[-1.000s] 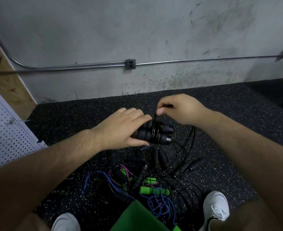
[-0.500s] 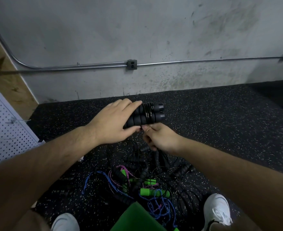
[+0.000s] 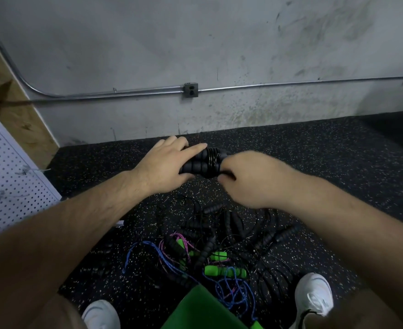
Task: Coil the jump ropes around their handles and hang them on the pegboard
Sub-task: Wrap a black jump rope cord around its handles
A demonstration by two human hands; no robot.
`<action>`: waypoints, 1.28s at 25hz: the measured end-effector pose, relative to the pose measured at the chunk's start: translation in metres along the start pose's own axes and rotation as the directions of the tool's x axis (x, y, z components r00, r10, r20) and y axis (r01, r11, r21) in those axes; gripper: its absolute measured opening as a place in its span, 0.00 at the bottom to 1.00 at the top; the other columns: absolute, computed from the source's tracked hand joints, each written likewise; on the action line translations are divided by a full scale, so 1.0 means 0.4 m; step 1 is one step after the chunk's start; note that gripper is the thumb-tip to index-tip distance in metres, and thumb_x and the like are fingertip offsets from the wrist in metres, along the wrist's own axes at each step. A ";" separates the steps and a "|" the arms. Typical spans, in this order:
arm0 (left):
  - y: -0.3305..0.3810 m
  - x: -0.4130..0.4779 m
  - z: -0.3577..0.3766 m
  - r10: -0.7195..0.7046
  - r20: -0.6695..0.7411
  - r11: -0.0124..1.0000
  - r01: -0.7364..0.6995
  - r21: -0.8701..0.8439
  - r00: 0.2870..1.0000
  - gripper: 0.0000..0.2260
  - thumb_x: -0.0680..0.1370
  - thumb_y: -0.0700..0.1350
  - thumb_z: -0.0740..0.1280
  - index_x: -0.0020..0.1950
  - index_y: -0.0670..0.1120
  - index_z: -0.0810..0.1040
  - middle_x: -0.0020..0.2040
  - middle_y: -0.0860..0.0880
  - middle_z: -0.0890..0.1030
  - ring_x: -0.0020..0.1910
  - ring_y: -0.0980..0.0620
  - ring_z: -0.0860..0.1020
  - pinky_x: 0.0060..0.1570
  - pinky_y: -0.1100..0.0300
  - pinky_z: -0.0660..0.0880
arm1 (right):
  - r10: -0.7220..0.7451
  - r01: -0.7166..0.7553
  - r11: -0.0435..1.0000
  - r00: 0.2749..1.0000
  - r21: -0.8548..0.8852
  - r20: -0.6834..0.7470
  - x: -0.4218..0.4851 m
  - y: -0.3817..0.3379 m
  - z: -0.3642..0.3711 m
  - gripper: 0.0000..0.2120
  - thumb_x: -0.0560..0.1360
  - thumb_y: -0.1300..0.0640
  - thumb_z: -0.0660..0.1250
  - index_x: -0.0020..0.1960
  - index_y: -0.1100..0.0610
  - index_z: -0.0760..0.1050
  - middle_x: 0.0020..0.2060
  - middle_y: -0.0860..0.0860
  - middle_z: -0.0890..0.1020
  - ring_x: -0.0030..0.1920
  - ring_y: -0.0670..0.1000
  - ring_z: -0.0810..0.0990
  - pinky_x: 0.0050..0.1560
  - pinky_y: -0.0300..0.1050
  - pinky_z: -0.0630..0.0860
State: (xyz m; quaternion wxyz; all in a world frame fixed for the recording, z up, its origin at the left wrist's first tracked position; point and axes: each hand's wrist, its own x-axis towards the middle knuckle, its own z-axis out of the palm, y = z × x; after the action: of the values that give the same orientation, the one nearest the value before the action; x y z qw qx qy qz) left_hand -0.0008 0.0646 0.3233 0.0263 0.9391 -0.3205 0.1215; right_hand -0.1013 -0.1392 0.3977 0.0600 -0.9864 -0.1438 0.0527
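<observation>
We grip the black handles [image 3: 195,166] in our left hand [image 3: 165,168]; our right hand [image 3: 250,180] pinches the rope [image 3: 211,160] mid-wrap. The tangle [image 3: 210,243] waits; we see nothing hung on the pegboard [image 3: 10,176].

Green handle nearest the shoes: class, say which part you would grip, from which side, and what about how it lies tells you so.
Grip the green handle by its left half, from above, fingers across its width. It lies flat on the floor, running left to right, that half bare on top; blue rope tangles at its right end and would probably snag.
</observation>
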 end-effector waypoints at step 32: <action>-0.034 0.011 0.015 -0.121 -0.045 0.984 0.114 -0.136 0.992 0.37 0.74 0.54 0.75 0.79 0.52 0.62 0.64 0.52 0.71 0.66 0.50 0.66 0.73 0.50 0.61 | 0.001 -0.129 0.844 0.971 0.521 0.238 0.080 -0.020 0.101 0.16 0.84 0.50 0.57 0.42 0.57 0.74 0.30 0.50 0.78 0.27 0.51 0.79 0.32 0.42 0.75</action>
State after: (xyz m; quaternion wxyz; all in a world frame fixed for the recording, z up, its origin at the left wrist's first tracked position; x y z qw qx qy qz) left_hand 0.0122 0.0720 0.3189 0.1047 0.9489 -0.2710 0.1229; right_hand -0.0779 -0.1180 0.3560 0.3124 -0.9224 -0.0959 0.2058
